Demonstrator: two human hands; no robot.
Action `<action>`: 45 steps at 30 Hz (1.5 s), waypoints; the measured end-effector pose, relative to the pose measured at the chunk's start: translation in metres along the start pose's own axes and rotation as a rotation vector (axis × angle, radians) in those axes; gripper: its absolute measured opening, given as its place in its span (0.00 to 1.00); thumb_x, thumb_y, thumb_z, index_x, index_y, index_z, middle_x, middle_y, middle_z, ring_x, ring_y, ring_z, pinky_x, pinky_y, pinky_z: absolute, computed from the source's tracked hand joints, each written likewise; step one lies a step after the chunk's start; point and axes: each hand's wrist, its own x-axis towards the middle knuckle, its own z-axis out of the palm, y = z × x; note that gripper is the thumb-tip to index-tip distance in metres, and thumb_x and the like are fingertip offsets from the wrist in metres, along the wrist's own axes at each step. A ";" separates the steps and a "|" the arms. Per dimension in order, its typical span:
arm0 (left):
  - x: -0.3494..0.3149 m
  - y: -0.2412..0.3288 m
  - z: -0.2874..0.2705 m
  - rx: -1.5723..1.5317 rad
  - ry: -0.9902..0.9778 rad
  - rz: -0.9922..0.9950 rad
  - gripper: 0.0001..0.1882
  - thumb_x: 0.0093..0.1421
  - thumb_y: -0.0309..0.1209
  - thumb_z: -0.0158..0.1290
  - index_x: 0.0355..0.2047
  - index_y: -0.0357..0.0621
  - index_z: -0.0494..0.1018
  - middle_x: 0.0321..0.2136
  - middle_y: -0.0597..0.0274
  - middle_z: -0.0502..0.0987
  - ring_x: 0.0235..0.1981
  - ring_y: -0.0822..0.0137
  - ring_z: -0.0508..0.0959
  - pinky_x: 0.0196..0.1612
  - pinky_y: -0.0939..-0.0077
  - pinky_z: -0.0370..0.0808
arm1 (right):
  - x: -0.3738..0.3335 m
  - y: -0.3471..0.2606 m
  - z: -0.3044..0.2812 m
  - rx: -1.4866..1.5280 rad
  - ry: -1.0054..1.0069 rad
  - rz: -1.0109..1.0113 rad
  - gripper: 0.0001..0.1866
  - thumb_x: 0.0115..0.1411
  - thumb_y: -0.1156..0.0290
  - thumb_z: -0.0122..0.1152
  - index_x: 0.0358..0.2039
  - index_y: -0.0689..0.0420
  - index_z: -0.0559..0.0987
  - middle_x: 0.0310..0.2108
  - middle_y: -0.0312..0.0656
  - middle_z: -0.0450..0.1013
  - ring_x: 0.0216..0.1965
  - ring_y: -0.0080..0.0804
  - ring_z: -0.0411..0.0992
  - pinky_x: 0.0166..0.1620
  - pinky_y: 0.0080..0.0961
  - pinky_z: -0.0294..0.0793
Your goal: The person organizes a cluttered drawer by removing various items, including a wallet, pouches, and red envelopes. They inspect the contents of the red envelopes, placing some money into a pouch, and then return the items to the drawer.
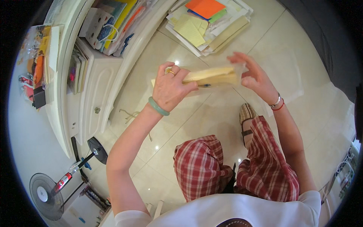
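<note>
White shirt [181,212] fabric lies nearest, below both hands. Fingers and thumb of the left hand [172,86] close around one end of a pale yellow packet [211,76] in clear film, which stretches rightward from that hand. Beside its far end, the right hand [257,75] is loosely open, its fingers blurred; whether it touches the film I cannot tell. Beyond both hands, a paper stack [230,37] sits on the tiled floor [181,113].

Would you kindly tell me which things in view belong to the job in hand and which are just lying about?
Job in hand:
pale-yellow packet, in the left hand
right hand, close by
perhaps the paper pile

Apparently unrelated:
beige cord on the floor
fan
</note>
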 end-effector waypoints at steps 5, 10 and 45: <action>0.005 -0.003 -0.017 -0.150 -0.066 -0.172 0.08 0.49 0.41 0.63 0.27 0.56 0.77 0.35 0.65 0.77 0.30 0.62 0.75 0.41 0.68 0.72 | 0.000 0.008 0.014 -0.402 0.149 -0.001 0.48 0.45 0.60 0.75 0.64 0.55 0.58 0.56 0.44 0.67 0.58 0.31 0.64 0.52 0.30 0.69; 0.005 0.001 -0.026 -0.368 -0.128 -0.305 0.12 0.50 0.41 0.64 0.33 0.54 0.77 0.49 0.59 0.74 0.39 0.60 0.77 0.42 0.66 0.74 | 0.013 0.015 0.014 -0.440 0.165 0.137 0.31 0.45 0.62 0.75 0.47 0.60 0.73 0.43 0.42 0.74 0.41 0.31 0.71 0.44 0.27 0.72; -0.014 0.097 -0.081 -0.846 -0.106 -0.477 0.30 0.53 0.38 0.61 0.57 0.53 0.67 0.62 0.51 0.60 0.58 0.51 0.66 0.56 0.61 0.67 | 0.050 0.029 0.039 0.024 0.208 0.078 0.14 0.57 0.76 0.64 0.43 0.65 0.74 0.38 0.39 0.73 0.36 0.21 0.72 0.40 0.22 0.76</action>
